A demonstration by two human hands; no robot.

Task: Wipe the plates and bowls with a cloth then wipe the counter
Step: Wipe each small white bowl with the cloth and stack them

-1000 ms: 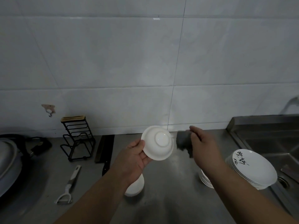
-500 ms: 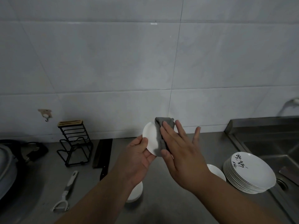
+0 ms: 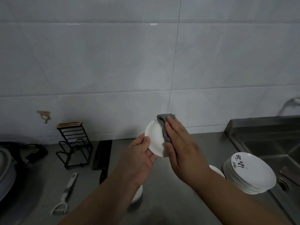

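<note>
My left hand (image 3: 140, 157) grips the lower left rim of a small white bowl (image 3: 155, 140), held up on edge above the steel counter (image 3: 170, 203). My right hand (image 3: 181, 148) presses a grey cloth (image 3: 164, 125) flat against the bowl with straight fingers. A stack of white plates (image 3: 250, 172) with black lettering stands on the counter at the right. Another white bowl (image 3: 216, 170) peeks out behind my right forearm, and a white bowl stack (image 3: 138, 194) sits under my left forearm.
A sink (image 3: 272, 143) lies at the far right, just beyond the plates. A black rack (image 3: 73, 143), a cleaver (image 3: 102, 156) and a white peeler (image 3: 65, 195) lie on the left of the counter. A pot lid (image 3: 4, 166) is at the left edge.
My right hand brought the cloth from beside the bowl onto its face and now presses it flat. The bowl turned in my left hand and rose slightly.
</note>
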